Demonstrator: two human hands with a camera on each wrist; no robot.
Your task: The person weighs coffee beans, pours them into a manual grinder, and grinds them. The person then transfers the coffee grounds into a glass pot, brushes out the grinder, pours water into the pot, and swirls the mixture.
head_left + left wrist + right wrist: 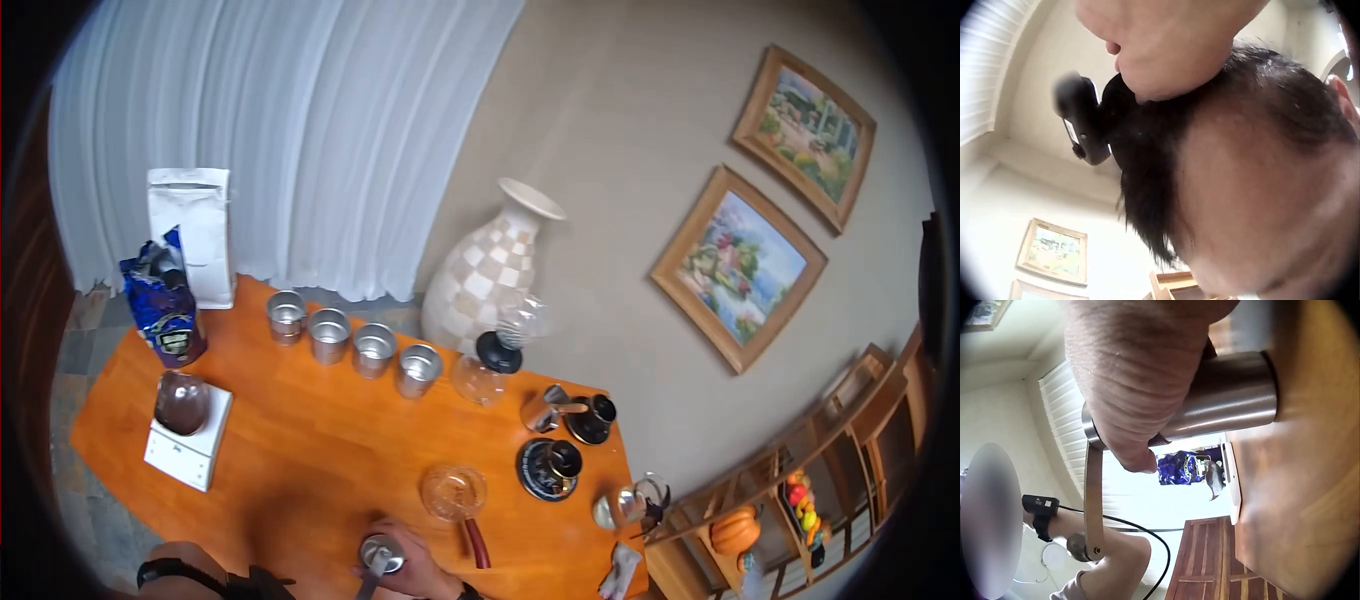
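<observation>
A steel hand grinder (382, 553) stands upright on the orange wooden table (300, 450) at its near edge. My right hand (420, 572) grips the grinder's body; the right wrist view shows the fingers (1141, 381) wrapped over the steel cylinder (1229, 394). From the grinder's top a flat crank arm (1093, 487) runs to a knob (1077, 545), and my left hand (1116, 550) curls round that knob. Only the left wrist strap (170, 572) shows in the head view. The left wrist view shows my left hand (1166, 44) from below, against my own head.
Several steel cups (374, 348) stand in a row across the table. A white scale with a glass of beans (188, 435), a blue bag (165, 300) and a white bag (195, 235) are at the left. A glass dripper (455, 492), black cups (550, 468) and a vase (490, 265) are to the right.
</observation>
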